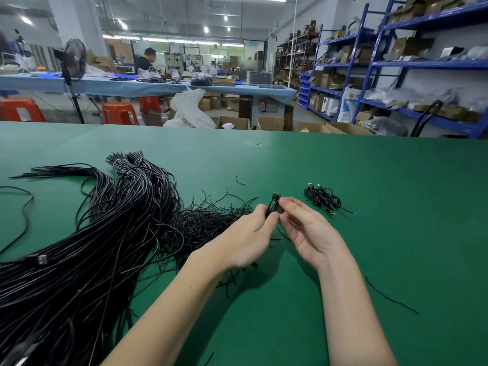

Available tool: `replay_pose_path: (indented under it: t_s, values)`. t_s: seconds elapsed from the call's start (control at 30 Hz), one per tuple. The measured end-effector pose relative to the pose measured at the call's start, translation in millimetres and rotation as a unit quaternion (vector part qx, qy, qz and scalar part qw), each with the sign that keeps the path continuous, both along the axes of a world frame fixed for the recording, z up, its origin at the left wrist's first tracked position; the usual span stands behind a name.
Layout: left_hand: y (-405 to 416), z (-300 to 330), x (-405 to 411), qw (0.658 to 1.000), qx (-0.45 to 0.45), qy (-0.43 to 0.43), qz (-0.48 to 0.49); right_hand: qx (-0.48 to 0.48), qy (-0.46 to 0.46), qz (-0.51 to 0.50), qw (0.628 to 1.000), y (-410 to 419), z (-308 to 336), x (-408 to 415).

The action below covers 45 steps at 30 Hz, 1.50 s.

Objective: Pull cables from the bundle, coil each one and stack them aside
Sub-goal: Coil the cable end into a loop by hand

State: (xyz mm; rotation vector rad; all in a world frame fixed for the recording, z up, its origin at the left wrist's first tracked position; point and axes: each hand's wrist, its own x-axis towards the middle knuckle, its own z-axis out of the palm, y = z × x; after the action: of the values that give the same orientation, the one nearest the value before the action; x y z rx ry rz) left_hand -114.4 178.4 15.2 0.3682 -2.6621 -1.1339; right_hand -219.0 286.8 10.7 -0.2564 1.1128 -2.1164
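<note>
Black, thin and glossy, the small coiled cable (273, 204) is held above the green felt-covered table (343, 167), just right of the large bundle of long black cables (105, 233) that serves here as the landmark. The coil is pinched between the fingertips of the left hand (248, 239), while the fingers of the right hand (303, 228) are closed on its other side, so both hands are judged to be grasping the same coil. A pale metal plug can be made out at its top. The cable is judged to be light, soft and springy, likely to unwind if the loops are let go, so it is best taken across all its turns at the waist and not by the plug or a single strand. Its sheath looks smooth and may slip. Farther right of the bundle, a small stack of already coiled black cables (323, 198) is laid on the cloth, well apart from the bundle. Close against the bundle's right edge, a tangle of short black wire ties (206, 220) is spread, and one stray black strand (390, 295) lies far to the bundle's right.
</note>
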Motion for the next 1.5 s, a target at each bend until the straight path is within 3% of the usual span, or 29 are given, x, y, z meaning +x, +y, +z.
replay_pose_path:
  t_s: [0.17, 0.33, 0.4, 0.67, 0.9, 1.1, 1.33, 1.5]
  values:
    - [-2.2, -1.0, -0.2, 1.000, -0.027, 0.003, -0.006, -0.003, 0.018, 0.001, 1.000, 0.7, 0.3, -1.3]
    - [-5.8, -2.8, -1.0, 0.999, -0.044, 0.023, -0.004, 0.165, 0.155, 0.044, 0.973, -4.8, -1.5, 2.7]
    - [-5.0, -2.9, -0.8, 0.999, -0.033, 0.015, -0.015, 0.173, 0.185, 0.060, 0.965, -8.5, -4.4, 6.1]
    - [0.9, 2.6, -1.8, 0.996, 0.079, 0.012, -0.037, 0.162, 0.204, -0.017, 0.965, -9.9, -13.5, 3.1]
    - [-2.1, 5.0, -2.1, 0.997, 0.058, 0.008, -0.047, 0.147, 0.189, -0.049, 0.970, -15.0, -15.8, 5.8]
    - [-4.5, 9.8, 6.0, 0.964, 0.248, -0.001, -0.091, 0.114, 0.170, -0.025, 0.978, -18.0, -11.9, 8.6]
    - [-15.3, 7.1, 12.0, 0.927, 0.337, -0.042, -0.156, 0.142, 0.154, -0.009, 0.978, -16.7, -6.7, 12.1]
    - [-21.0, 9.8, 13.5, 0.941, 0.304, -0.055, -0.136, 0.172, 0.205, -0.030, 0.963, -25.4, -6.8, 10.7]
